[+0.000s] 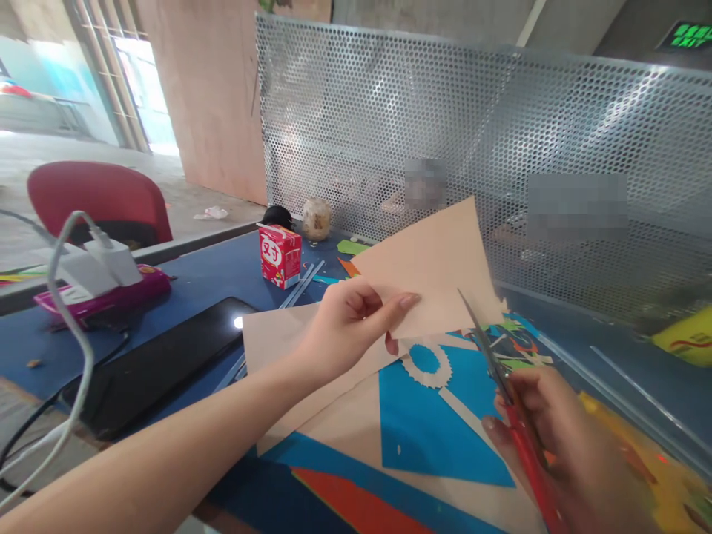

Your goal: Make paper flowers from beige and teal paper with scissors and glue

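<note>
My left hand pinches a sheet of beige paper between thumb and fingers, raised above the table. In my right hand is a pair of red-handled scissors, its blades pointing up and away. The blade tips come close to the sheet's lower right part; whether they touch it I cannot tell. Beneath, a toothed beige paper ring lies on a blue sheet, beside a narrow beige strip. Another beige sheet lies under my left wrist.
A red drink carton, a jar and thin clear sticks stand or lie at the back. Left are a long black device and a purple power strip with cables. Paper scraps lie before a perforated metal screen.
</note>
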Action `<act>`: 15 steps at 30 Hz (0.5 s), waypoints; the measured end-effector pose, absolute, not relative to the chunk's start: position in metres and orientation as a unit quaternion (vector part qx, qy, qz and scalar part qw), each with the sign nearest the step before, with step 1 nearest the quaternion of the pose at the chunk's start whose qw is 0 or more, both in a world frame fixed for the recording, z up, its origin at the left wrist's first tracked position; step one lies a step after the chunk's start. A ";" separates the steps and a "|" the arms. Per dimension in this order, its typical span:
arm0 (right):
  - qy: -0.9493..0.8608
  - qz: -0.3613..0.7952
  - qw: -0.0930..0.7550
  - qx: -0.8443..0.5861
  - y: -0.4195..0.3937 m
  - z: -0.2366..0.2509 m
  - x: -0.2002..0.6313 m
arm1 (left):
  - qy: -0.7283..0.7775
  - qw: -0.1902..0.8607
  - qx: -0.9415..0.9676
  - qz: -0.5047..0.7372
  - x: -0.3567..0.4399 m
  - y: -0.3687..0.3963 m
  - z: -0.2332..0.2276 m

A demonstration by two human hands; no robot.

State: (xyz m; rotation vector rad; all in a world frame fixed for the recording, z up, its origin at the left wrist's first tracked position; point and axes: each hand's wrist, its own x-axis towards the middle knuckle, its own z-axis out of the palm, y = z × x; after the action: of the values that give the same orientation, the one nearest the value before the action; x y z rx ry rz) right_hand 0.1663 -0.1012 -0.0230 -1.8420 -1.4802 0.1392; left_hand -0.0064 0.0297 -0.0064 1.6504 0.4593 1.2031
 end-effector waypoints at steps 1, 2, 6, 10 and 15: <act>-0.587 0.059 0.372 -0.717 -0.101 -0.023 0.167 | 0.194 0.501 0.684 0.493 -0.006 0.030 -0.007; -0.590 0.062 0.369 -0.716 -0.101 -0.023 0.168 | 0.197 0.502 0.686 0.489 -0.006 0.031 -0.007; -0.571 0.064 0.370 -0.730 -0.101 -0.023 0.166 | 0.203 0.508 0.687 0.479 -0.006 0.033 -0.008; -0.566 0.086 0.376 -0.729 -0.100 -0.026 0.163 | 0.210 0.518 0.690 0.460 -0.005 0.036 -0.010; -0.563 0.114 0.384 -0.723 -0.097 -0.029 0.164 | 0.219 0.507 0.716 0.428 -0.004 0.039 -0.014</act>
State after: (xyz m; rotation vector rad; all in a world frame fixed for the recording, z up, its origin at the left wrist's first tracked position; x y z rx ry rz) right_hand 0.1637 -0.0970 -0.0292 -1.8431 -1.4337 0.2918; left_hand -0.0038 0.0385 -0.0143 1.7252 0.5285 1.0315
